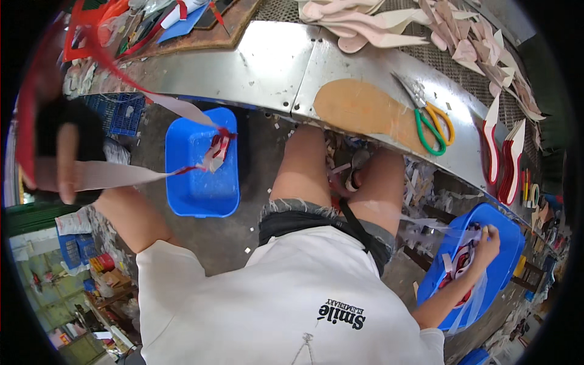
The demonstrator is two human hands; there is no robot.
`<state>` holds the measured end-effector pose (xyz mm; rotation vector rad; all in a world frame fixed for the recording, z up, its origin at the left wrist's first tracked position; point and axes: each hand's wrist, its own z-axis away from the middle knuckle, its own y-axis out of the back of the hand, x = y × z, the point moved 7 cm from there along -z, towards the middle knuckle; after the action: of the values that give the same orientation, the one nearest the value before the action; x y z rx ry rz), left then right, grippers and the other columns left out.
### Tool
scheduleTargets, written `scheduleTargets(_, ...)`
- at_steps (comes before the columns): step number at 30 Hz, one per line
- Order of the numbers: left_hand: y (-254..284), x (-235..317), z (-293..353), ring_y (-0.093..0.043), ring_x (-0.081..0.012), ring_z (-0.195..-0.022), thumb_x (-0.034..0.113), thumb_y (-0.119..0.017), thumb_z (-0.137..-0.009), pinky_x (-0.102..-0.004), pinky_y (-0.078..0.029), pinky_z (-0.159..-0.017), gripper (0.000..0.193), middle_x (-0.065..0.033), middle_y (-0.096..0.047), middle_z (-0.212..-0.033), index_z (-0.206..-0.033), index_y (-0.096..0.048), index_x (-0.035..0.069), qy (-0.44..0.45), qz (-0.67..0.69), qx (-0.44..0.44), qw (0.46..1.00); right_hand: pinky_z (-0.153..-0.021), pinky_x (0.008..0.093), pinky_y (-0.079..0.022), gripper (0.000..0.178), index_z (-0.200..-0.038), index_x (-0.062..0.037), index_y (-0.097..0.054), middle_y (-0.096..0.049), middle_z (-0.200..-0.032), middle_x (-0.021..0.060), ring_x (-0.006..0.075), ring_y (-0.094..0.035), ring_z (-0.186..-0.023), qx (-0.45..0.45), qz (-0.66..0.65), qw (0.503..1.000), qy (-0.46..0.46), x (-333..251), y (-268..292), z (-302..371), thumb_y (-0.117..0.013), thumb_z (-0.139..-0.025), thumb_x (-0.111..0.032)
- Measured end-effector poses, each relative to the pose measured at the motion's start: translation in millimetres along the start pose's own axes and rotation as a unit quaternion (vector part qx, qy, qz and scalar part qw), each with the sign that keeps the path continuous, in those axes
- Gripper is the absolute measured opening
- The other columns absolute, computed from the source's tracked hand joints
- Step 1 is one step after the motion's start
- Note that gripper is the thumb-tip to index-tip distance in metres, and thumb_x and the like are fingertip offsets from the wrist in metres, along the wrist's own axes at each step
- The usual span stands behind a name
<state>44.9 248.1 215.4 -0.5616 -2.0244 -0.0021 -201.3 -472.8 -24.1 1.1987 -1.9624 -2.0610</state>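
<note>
At the far left my left hand [68, 161], partly blurred and partly in something black, is closed on a long red and white strap [121, 175]. The strap loops out to a small red and white bundle [217, 153], which hangs over a blue tub [204, 198]. Over on the right my right hand [486, 244] is at the rim of another blue bin [507, 231]. Its fingers are bent together around a strip of clear plastic film [441, 230]. Red and white pieces [459, 267] lie inside that bin, below the hand.
On the metal bench [267, 61] lie scissors [429, 118] with green and yellow handles, a tan sole-shaped sheet [359, 109] and red-edged white pieces [511, 161]. Pale cut pieces [377, 24] are heaped at the back. Scraps [420, 188] litter the floor beneath.
</note>
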Motion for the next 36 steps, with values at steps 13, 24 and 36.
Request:
scheduleTargets(13,-133,-139,-32,-0.046,-0.0116,-0.037,0.035,-0.069,-0.076,-0.0208,-0.036,-0.039,0.056,-0.0149,-0.060,-0.094,-0.111,-0.047,-0.002,0.184,0.007,-0.120,0.975,-0.056,0.0413,-0.044,0.018,-0.074,0.0001,-0.057,-0.055,-0.061,0.0164,0.0316,-0.056,-0.059,-0.107,0.015,0.984,0.143,-78,-100,85,-0.064,-0.076,-0.017)
scheduleTargets(24,-209,-180,-12,-0.057,-0.0199,-0.094,0.017,-0.059,-0.085,-0.0312,-0.046,-0.083,0.035,-0.0144,-0.062,-0.101,-0.114,-0.057,-0.002,0.293,-0.019,-0.291,0.911,-0.063,0.0297,-0.050,0.034,-0.105,0.0013,-0.062,-0.065,-0.087,0.0131,0.0181,-0.063,-0.071,-0.383,0.119,0.916,-0.002,-41,-42,66,-0.062,-0.072,-0.001)
scheduleTargets(36,-235,-173,-23,-0.050,-0.0081,-0.038,0.026,-0.055,-0.088,-0.0188,-0.039,-0.039,0.030,-0.0066,-0.060,-0.056,-0.090,-0.062,-0.002,0.348,-0.029,-0.434,0.830,-0.080,0.0358,-0.049,0.048,-0.122,-0.0036,-0.047,-0.058,-0.107,0.0134,0.0196,-0.058,-0.090,-0.461,-0.556,0.658,0.211,-259,-64,76,-0.062,-0.087,-0.033)
